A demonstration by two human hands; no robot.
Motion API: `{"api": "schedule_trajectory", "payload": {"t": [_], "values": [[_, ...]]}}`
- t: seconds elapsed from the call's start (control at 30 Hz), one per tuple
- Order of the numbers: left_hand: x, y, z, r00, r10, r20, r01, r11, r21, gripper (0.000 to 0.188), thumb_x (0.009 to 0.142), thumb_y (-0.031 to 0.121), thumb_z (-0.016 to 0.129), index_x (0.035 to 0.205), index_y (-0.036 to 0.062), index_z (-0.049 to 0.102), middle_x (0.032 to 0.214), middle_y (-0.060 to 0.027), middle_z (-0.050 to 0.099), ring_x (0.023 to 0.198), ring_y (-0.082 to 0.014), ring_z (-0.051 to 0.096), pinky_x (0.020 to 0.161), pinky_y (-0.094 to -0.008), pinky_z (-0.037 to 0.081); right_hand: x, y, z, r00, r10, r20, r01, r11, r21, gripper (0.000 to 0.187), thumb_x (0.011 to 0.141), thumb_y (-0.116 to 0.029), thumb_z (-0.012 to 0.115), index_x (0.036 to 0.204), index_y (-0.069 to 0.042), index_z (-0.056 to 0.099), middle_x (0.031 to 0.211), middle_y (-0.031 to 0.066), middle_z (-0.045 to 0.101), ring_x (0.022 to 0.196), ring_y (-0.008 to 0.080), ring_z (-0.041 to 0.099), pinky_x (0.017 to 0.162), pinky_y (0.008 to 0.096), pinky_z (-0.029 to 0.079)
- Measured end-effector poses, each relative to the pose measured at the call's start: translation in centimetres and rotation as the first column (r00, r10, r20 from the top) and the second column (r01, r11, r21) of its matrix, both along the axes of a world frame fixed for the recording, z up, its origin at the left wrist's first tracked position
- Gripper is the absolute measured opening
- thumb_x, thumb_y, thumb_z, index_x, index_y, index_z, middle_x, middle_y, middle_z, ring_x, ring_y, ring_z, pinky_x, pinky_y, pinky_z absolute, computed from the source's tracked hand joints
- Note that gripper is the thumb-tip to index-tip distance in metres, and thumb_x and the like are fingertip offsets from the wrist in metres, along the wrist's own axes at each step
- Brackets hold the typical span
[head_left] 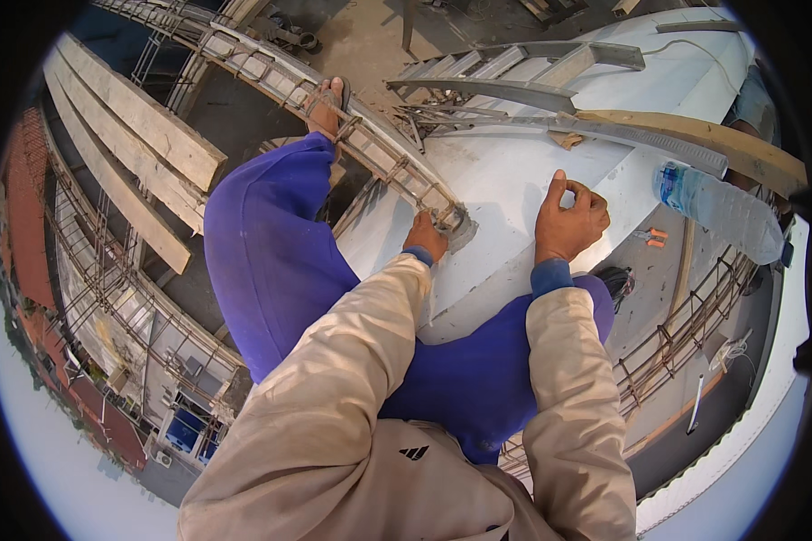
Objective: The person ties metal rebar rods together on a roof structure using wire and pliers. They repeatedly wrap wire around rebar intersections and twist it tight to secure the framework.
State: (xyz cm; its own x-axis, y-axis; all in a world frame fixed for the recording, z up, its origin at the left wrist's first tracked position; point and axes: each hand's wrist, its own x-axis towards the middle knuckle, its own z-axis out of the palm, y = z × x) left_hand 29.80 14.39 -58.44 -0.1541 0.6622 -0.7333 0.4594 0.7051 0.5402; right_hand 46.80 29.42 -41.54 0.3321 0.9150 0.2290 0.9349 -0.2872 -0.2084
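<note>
My left hand point(427, 238) is at the near end of a long narrow beam of steel bars and concrete point(370, 149), its fingers drawn together against the end. What they grip there is hidden. Rough grey mortar point(463, 227) is smeared beside that hand, on a white sloping surface point(487, 180). My right hand point(572, 222) hovers over the white surface near my knee. Its fingers curl toward the thumb in a loose ring, with nothing visible inside. A pair of orange-handled pliers point(651, 237) lies to its right, close to a clear plastic water bottle point(720, 209).
Long wooden planks point(135, 135) lean at the left. A ladder-like metal frame point(523, 68) and a wooden beam point(704, 144) lie across the far side. Rebar cages point(681, 347) run along the right. Far lower left, red roofs point(32, 216) stand well below this high spot.
</note>
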Motion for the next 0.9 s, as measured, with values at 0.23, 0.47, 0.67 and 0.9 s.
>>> {"api": "schedule_trajectory", "payload": {"t": [0.23,0.47,0.67,0.9], "values": [[-0.1,5.5,-3.1,0.963,-0.263,0.064,0.27,0.921,-0.28,0.069,0.078,0.026,0.072,0.136,-0.0059,0.05,0.132,-0.0308,0.061,0.126,-0.0419,0.059,0.107,-0.0407,0.047,-0.1,0.4,0.2,0.999,0.027,0.018,-0.027,1.0,0.007,0.028,0.089,-0.045,0.074,0.084,-0.017,0.074,0.102,0.0093,0.058,0.108,0.0333,0.052,0.09,0.0508,0.044],[-1.2,6.1,-3.7,0.95,-0.31,0.041,0.309,0.91,-0.275,0.06,0.083,0.027,0.068,0.132,-0.0046,0.054,0.127,-0.0308,0.064,0.122,-0.0426,0.061,0.107,-0.0441,0.047,-0.3,0.4,0.6,0.999,0.01,-0.032,-0.01,1.0,-0.014,0.028,0.09,-0.044,0.073,0.084,-0.017,0.074,0.103,0.009,0.057,0.111,0.0335,0.051,0.094,0.0517,0.042],[-2.5,6.0,-5.8,0.952,-0.285,-0.107,0.265,0.949,-0.17,0.044,0.09,0.036,0.068,0.116,0.0004,0.068,0.115,-0.026,0.07,0.111,-0.0423,0.066,0.097,-0.0458,0.051,-0.2,0.6,0.9,0.999,0.003,-0.033,-0.004,1.0,-0.015,0.028,0.091,-0.043,0.073,0.087,-0.015,0.076,0.101,0.0091,0.059,0.109,0.0329,0.052,0.096,0.0492,0.041],[-3.2,6.5,-6.6,0.932,-0.361,-0.01,0.351,0.912,-0.212,0.05,0.087,0.035,0.073,0.122,-0.0003,0.068,0.115,-0.0249,0.071,0.108,-0.0365,0.069,0.096,-0.041,0.052,0.1,0.5,0.9,0.999,0.014,-0.044,-0.015,1.0,-0.005,0.027,0.09,-0.042,0.072,0.085,-0.015,0.073,0.101,0.0081,0.059,0.108,0.0326,0.052,0.088,0.0499,0.042]]}}
